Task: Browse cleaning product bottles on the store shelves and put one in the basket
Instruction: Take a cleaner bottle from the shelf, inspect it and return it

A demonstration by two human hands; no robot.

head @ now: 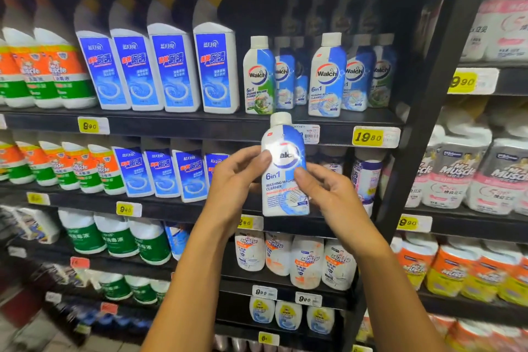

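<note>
The black shelving unit [337, 134] fills the view, its rows packed with cleaning products. No basket shows anywhere, so which way the bottle must travel cannot be told from here; my guess is down and toward the person, out of sight at 6 o'clock.

On the shelf at 12 o'clock from the hands stand more Walch bottles [325, 77], and at 10 o'clock a row of blue-labelled toilet cleaner bottles [171, 68]. Orange-and-green Mr Muscle bottles [54, 71] sit at far 9 o'clock. A yellow 19.80 price tag [368, 137] hangs on the shelf edge at 2 o'clock.

The Walch 6in1 washing machine cleaner bottle [285, 180] is held clear of the shelves, in front of them, upright, its long axis running 12 to 6 with the white cap at 12. Both hands are on it, equally near. The left hand [237, 177] holds it from 9 o'clock, thumb curled across the label's upper part. The right hand [328, 191] grips from 3 o'clock, thumb pressed on the label lower down. Nothing stands between bottle and person; a pull back looks unobstructed.
</note>
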